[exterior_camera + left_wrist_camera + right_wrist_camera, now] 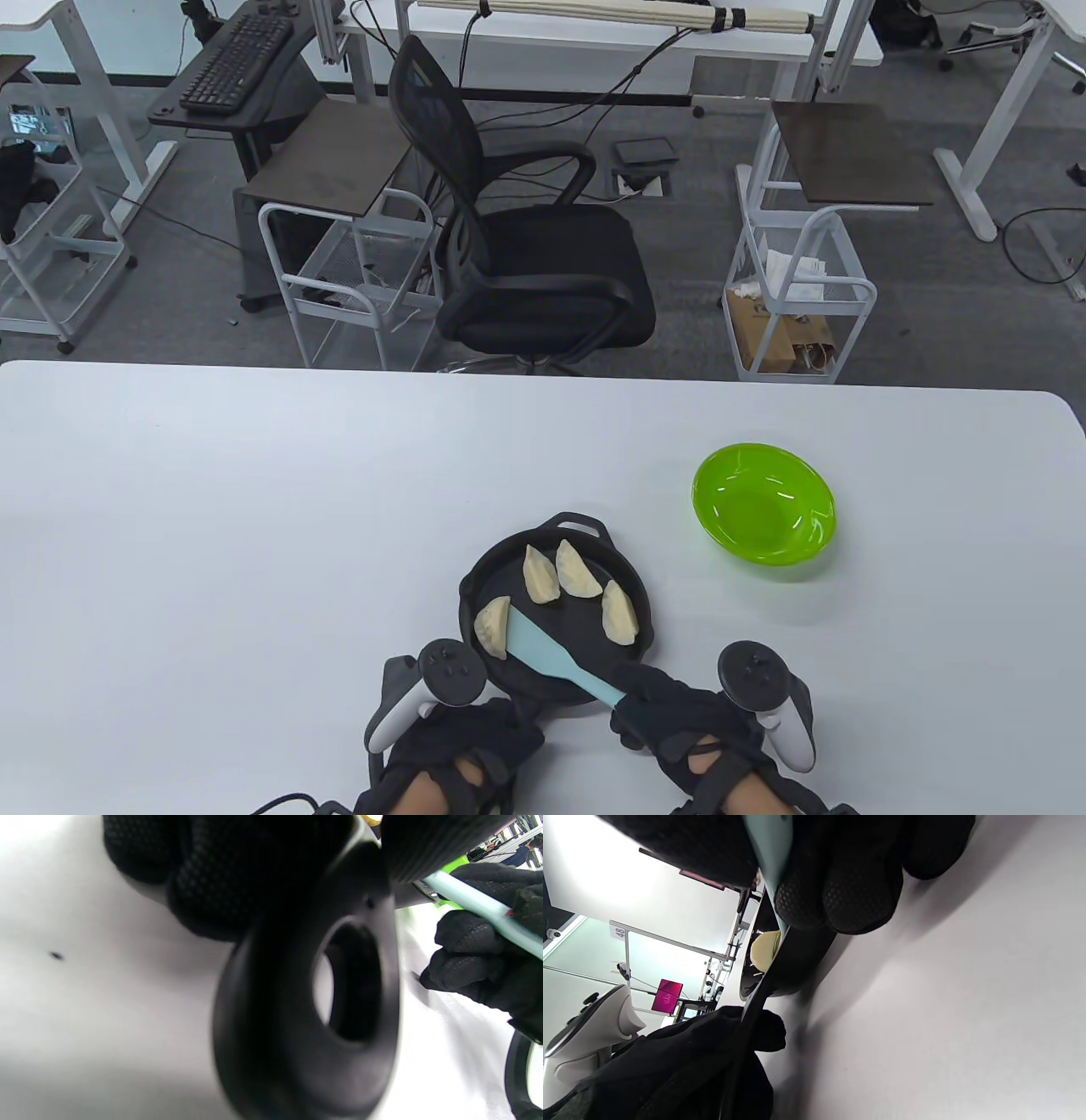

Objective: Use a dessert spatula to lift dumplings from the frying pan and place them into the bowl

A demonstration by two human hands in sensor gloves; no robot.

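A black frying pan (632, 586) sits near the table's front edge with several pale dumplings in it, one at the left (492, 626) and one at the right (619, 613). My right hand (657, 709) grips the handle of a light blue dessert spatula (543, 649). Its blade lies flat in the pan, with its tip against the left dumpling. My left hand (462, 730) grips the pan's looped handle (305, 1018), fingers (220, 878) curled over it. The green bowl (764, 514) stands empty to the pan's far right.
A black office chair (526, 255) and white wire carts (356, 280) stand beyond the table's far edge. Bare white tabletop (254, 509) lies left of the pan, and also between the pan and the bowl.
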